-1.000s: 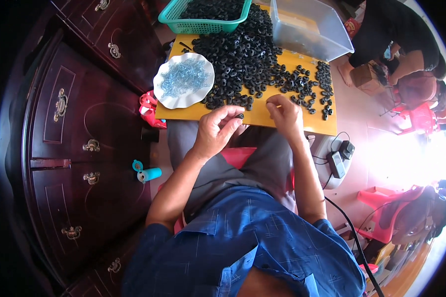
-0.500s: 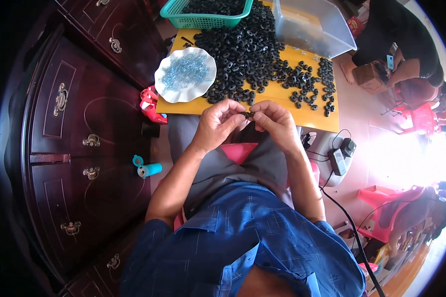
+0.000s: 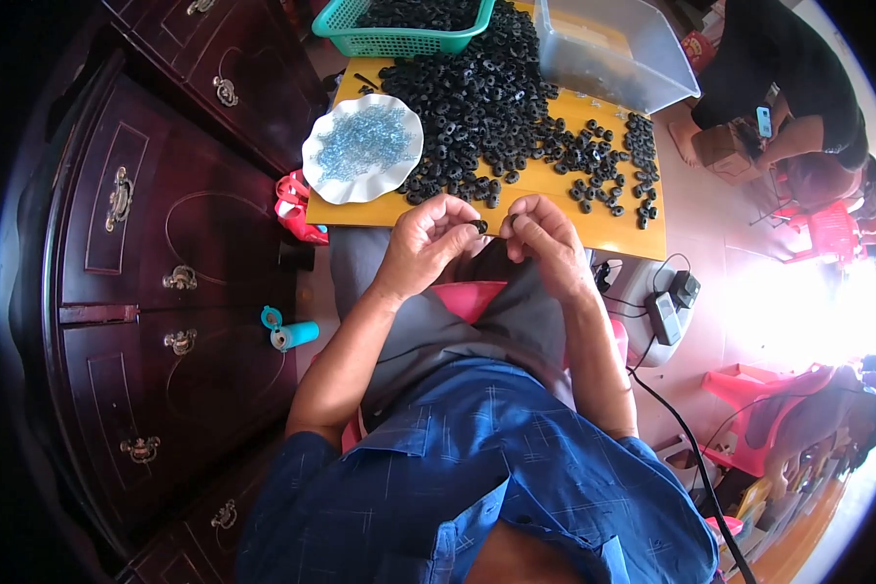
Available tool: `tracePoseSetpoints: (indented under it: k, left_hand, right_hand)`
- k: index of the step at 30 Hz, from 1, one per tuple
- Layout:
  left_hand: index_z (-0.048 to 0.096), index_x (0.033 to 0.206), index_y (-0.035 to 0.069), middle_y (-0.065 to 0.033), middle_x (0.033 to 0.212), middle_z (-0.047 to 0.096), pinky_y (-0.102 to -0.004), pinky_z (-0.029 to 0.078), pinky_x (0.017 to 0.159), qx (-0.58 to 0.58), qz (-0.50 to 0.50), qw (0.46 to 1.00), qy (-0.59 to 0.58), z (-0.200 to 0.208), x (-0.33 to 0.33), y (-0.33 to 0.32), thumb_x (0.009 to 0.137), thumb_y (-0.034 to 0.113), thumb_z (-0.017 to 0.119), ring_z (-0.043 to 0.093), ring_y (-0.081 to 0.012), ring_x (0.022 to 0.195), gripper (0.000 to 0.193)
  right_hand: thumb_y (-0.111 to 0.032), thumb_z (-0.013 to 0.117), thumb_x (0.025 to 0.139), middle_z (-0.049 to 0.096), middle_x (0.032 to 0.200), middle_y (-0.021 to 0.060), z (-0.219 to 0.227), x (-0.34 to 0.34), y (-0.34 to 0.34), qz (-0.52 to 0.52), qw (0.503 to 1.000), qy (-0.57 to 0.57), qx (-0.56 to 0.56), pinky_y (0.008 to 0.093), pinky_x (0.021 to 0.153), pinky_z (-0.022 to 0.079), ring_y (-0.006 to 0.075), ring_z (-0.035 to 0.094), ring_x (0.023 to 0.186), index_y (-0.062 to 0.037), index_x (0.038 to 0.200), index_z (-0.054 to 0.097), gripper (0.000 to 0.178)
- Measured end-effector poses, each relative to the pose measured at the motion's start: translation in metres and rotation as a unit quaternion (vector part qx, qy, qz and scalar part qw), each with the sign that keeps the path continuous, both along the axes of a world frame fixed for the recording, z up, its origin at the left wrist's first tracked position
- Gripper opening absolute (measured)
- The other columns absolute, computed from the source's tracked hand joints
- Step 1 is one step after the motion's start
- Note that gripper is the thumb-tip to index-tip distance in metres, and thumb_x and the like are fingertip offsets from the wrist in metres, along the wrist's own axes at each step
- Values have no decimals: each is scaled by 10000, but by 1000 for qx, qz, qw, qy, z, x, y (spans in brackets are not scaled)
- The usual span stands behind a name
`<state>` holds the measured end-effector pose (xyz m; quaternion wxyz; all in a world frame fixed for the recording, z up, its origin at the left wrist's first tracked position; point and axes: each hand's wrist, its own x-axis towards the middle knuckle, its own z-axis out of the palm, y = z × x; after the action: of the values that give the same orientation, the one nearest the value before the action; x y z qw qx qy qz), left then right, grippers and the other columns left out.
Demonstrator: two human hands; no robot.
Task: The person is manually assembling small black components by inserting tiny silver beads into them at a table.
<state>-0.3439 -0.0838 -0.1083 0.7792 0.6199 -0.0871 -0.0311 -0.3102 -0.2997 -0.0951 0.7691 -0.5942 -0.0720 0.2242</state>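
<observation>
Over the near edge of the yellow table, my left hand (image 3: pixel 426 243) pinches a small black plastic part (image 3: pixel 479 226) between thumb and fingertips. Just to its right, a little apart, my right hand (image 3: pixel 547 243) is closed in a pinch; something small and dark shows at its fingertips, too hidden to name. A big heap of similar black parts (image 3: pixel 477 117) with holes covers the table beyond my hands. Left of the heap stands a white wavy-rimmed plate (image 3: pixel 333 193) holding many thin, bluish, translucent-looking small pieces.
A green basket (image 3: pixel 399 44) of black parts and a clear plastic bin (image 3: pixel 642 83) stand at the back of the yellow table (image 3: pixel 603 232). Dark wooden drawers (image 3: pixel 180 224) line the left. A turquoise bottle (image 3: pixel 297 335), black cable (image 3: pixel 681 438) and other people are around.
My hands, close together before at the black part, have come slightly apart. The right hand has shifted a little right; the left keeps the part.
</observation>
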Motion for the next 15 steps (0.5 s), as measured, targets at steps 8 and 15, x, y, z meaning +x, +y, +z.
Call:
tracePoseSetpoints:
  k: [8, 15]
  left_hand:
    - [601, 1065, -7, -36, 920, 686, -233, 555, 759, -8, -9, 1000, 1, 0, 0, 0, 988, 56, 645, 676, -86, 831, 109]
    - [605, 1058, -11, -32, 905, 685, -229, 551, 758, 26, -2, 1000, -5, 1, 0, -3, 984, 46, 640, 659, -76, 818, 100]
  right_hand:
    - [-172, 587, 1026, 669, 1020, 28, 3, -3, 6, -8, 1000, -17, 3, 221, 735, 499, 80, 598, 778, -78, 1117, 574, 131]
    - [-146, 604, 1017, 620, 931, -9, -8, -9, 10, -1, 995, 64, 74, 227, 710, 489, 80, 589, 777, -71, 1118, 611, 126]
